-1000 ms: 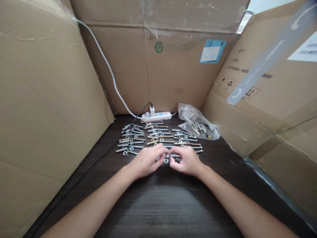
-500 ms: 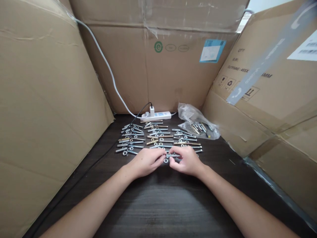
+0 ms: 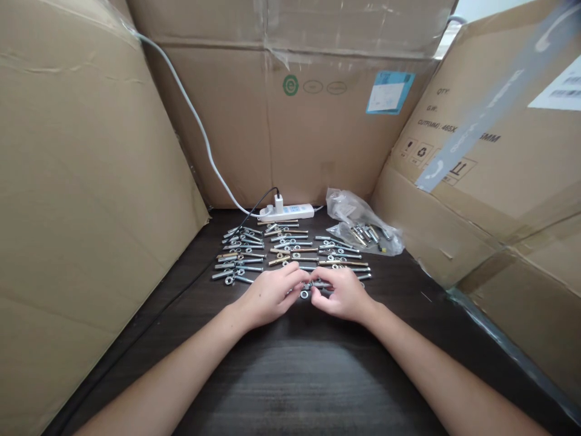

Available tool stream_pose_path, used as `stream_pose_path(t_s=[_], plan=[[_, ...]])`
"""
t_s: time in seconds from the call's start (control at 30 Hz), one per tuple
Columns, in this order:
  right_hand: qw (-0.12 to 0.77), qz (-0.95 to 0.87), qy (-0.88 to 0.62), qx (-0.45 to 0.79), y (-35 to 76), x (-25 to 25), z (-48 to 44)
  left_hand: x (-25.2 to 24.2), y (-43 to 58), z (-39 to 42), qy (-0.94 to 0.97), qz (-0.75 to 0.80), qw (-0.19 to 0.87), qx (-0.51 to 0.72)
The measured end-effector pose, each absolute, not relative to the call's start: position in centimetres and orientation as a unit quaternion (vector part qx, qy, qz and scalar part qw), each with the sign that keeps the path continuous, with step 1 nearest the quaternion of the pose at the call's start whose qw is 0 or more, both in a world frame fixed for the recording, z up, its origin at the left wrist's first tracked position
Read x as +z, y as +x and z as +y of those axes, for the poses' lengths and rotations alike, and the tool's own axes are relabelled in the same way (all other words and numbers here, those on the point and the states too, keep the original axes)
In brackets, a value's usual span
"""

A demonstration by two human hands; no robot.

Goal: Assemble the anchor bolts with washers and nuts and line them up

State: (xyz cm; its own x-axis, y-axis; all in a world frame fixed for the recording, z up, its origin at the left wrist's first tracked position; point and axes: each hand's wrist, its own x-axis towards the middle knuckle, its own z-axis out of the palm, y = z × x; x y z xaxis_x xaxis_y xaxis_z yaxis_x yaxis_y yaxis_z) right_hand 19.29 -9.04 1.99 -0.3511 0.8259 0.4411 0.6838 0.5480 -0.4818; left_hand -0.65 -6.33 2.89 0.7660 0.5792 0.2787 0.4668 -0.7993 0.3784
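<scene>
My right hand (image 3: 340, 295) pinches a silvery expansion bolt (image 3: 320, 284) between thumb and fingers, low over the dark table. At the bolt's left end, my left hand (image 3: 272, 295) is closed with its fingertips at a nut (image 3: 306, 286), which they partly cover. Just below the fingertips, between the two hands, lies a loose washer (image 3: 304, 295). Beyond my hands, several disassembled bolts (image 3: 295, 250) with sleeves, nuts and washers are laid out in rows, some silver and some brass-coloured. My hands hide part of the nearest row.
A clear plastic bag (image 3: 363, 221) with more bolts lies at the back right. Behind the rows stands a white power strip (image 3: 295, 211) with a plug and cables. A black cable (image 3: 158, 312) runs down the left side. Cardboard boxes (image 3: 318, 133) wall in the back and both sides.
The fingers of my left hand have risen slightly and shifted over the nut, which showed more openly before. My right hand stays almost still with the bolt.
</scene>
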Motion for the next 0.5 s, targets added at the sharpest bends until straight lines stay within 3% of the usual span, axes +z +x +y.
stream_pose_path(t_s=[0.5], plan=[[0.342, -0.816, -0.457, 0.094, 19.38, 1.65, -9.04, 3.06, -0.70, -6.32, 0.926, 0.284, 0.157, 0.196]])
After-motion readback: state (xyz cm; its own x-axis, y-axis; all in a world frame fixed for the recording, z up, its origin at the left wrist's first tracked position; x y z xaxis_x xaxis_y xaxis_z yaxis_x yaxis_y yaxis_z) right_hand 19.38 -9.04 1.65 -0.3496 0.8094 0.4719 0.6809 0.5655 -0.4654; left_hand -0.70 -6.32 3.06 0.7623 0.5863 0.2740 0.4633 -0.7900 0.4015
